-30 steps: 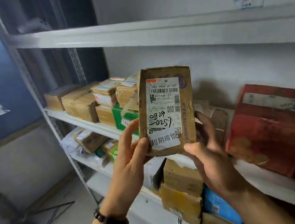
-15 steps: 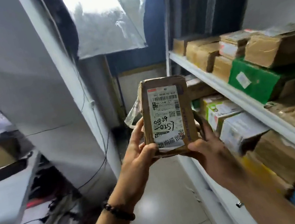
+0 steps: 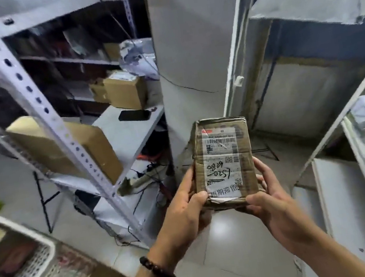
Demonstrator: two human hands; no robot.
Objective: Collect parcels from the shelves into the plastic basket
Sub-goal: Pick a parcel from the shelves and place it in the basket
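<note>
Step in hand, as judged: transfer to basket. A taped cardboard parcel (image 3: 226,162) is held upright, label to camera, well right of the plastic basket (image 3: 37,267) and above its rim. Its lower end is gripped by the left hand (image 3: 185,213) and right hand (image 3: 271,203), fingers curled behind, thumbs pressed on the front. Next move: the parcel is to be swung left and lowered inside the rim, over the blurred items there.
</note>
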